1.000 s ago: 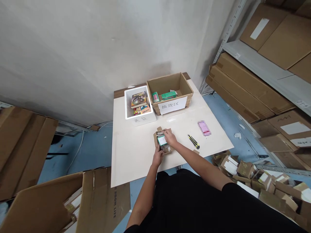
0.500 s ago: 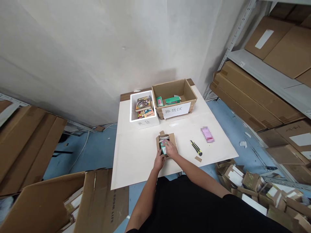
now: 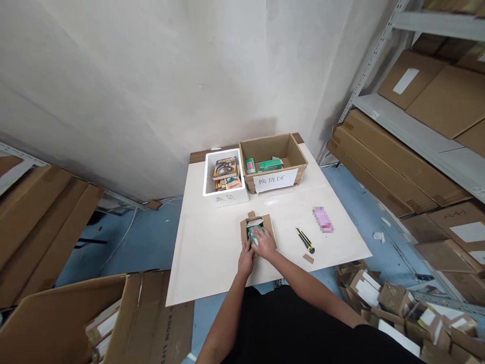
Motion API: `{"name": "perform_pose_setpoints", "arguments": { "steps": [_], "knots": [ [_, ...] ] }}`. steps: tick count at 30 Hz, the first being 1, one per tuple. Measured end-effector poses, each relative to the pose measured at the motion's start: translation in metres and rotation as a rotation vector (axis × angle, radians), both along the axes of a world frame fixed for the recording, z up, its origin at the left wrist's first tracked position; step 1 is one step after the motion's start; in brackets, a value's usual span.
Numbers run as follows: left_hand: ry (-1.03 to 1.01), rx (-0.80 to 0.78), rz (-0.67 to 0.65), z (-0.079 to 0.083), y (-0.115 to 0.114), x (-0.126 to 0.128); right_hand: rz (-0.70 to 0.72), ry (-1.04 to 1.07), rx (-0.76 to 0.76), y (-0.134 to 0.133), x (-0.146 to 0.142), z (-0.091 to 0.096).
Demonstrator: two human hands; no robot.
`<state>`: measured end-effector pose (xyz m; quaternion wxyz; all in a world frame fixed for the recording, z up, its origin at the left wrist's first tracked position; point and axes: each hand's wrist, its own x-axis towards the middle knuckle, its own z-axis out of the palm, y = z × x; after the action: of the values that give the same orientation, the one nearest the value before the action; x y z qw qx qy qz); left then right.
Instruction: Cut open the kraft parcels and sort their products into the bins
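A small open cardboard box (image 3: 268, 226) lies on the white-topped table in front of me, its flaps folded outward. In it sits a green and white carton (image 3: 251, 231) with a pink patch, partly hidden by my fingers. My right hand (image 3: 264, 244) reaches into the box, fingers closed over the carton. At the box's near left side, my left hand (image 3: 246, 259) grips the cardboard edge; its fingertips are partly hidden. To the right lie a yellow and black box cutter (image 3: 305, 240) and a small scrap of cardboard (image 3: 308, 258).
Behind stand a white foam box (image 3: 232, 197) holding books and a larger cardboard box (image 3: 299, 174) with green cartons inside. A pixelated pink item (image 3: 323, 220) lies at the table's right. Shelves of cartons (image 3: 397, 162) rise on the right; a big open carton (image 3: 147, 313) stands lower left.
My right hand has shifted slightly over the green carton, and the carton's angle in the box looks changed. My left hand stays at the box's near side. The camera view has tilted slightly.
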<state>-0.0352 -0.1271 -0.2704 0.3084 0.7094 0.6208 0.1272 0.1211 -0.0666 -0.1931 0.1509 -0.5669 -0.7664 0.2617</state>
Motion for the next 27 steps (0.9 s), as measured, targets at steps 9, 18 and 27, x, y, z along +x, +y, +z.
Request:
{"name": "perform_pose_setpoints", "arguments": {
  "steps": [9,18,27],
  "knots": [
    [-0.025,0.158,0.065,-0.012,0.007,-0.013,0.012,0.285,0.561,-0.036,0.036,0.063],
    [0.11,0.156,0.179,0.003,-0.01,-0.071,-0.135,0.309,0.638,-0.023,0.074,0.033],
    [0.204,0.112,0.218,0.015,-0.026,-0.116,-0.098,0.049,0.127,-0.027,0.076,-0.091]
  ]
}}
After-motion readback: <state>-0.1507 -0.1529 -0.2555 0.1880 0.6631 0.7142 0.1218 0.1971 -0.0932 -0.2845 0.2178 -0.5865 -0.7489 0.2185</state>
